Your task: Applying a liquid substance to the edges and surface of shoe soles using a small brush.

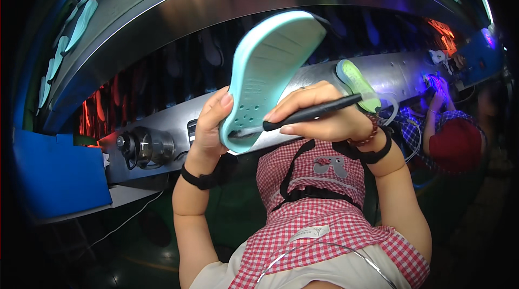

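Note:
A mint-green shoe sole (259, 67) is held up in front of me, tilted, its inner face toward me and its small holes near the lower end. My left hand (211, 121) grips that lower end from the left side, thumb along the rim. My right hand (324, 116) is closed round a black-handled brush (313, 112) with a clear tube at its back end. The brush's tip touches the inside of the sole's lower end. Right of the sole, a yellow-green sole (354, 81) lies on the metal bench, partly behind my right hand.
A clear jar with a black lid (143, 147) stands on the metal bench (319, 75) at left. Beyond runs a dark rack of soles with red glow, under a curved conveyor (178, 2) carrying mint soles (81, 24). A co-worker (454, 143) sits at far right; a blue box (59, 173) is at left.

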`<state>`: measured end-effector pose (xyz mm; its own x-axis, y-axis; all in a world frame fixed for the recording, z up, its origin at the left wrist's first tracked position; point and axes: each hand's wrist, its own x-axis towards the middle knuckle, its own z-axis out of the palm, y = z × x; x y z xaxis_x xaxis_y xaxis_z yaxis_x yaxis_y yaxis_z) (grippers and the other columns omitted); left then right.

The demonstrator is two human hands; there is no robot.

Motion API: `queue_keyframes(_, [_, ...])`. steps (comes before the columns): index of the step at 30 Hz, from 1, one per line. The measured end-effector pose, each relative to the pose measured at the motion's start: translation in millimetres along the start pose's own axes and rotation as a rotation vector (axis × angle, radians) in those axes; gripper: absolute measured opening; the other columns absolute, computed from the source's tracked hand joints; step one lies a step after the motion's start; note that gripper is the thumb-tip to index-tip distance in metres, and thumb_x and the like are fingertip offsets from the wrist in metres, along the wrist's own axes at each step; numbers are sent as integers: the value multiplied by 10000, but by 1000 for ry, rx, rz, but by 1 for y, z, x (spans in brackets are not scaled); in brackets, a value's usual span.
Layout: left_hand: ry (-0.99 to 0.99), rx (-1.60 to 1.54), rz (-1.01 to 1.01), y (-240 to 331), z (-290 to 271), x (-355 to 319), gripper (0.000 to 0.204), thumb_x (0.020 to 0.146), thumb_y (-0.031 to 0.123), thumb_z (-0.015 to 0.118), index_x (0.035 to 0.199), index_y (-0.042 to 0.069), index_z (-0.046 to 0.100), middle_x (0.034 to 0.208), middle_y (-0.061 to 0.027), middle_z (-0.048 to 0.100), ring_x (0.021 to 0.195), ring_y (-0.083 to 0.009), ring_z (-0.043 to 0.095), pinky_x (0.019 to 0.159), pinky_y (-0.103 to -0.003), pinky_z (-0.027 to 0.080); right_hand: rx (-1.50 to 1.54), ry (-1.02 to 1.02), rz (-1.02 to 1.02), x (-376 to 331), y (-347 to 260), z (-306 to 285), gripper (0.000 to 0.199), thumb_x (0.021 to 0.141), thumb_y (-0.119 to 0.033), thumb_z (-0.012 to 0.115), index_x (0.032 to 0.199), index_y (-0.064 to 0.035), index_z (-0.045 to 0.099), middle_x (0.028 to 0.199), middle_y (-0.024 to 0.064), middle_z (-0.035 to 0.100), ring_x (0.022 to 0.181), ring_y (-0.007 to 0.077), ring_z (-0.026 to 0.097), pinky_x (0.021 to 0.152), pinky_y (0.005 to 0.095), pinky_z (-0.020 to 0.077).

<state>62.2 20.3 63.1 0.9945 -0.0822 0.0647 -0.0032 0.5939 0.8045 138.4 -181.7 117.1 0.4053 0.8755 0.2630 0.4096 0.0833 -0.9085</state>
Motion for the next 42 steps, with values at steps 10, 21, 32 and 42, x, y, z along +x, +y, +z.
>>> queue_keyframes(10, [-145,93,-486,26,9,28,425,866,232,496,1182,-51,472,1064,-134,578,924,-170,582,789,-262,467,59,-336,-155,13,2,-37,227,711,13,643,937,5,623,918,129,647,861,253,624,770,315,489])
queue_keyframes(21, [-236,-57,-553,71,36,104,469,827,224,535,1190,-64,460,1042,-131,587,868,-158,597,732,-275,507,-110,-202,-41,-10,-64,-130,213,726,-6,651,938,0,629,945,135,645,887,232,624,780,314,487])
queue_keyframes(32, [-210,24,-510,48,62,104,591,743,297,560,1175,-94,463,1038,-174,587,882,-213,600,769,-313,496,-11,328,92,-63,-30,-122,217,726,9,656,943,3,641,968,122,645,913,193,617,808,279,482])
queue_keyframes(42, [117,-646,-309,-60,25,44,897,753,752,264,1223,12,452,1183,-215,507,1062,-338,516,890,-481,419,88,349,-34,-102,-18,-48,233,696,16,673,927,4,645,889,135,654,802,172,618,714,258,482])
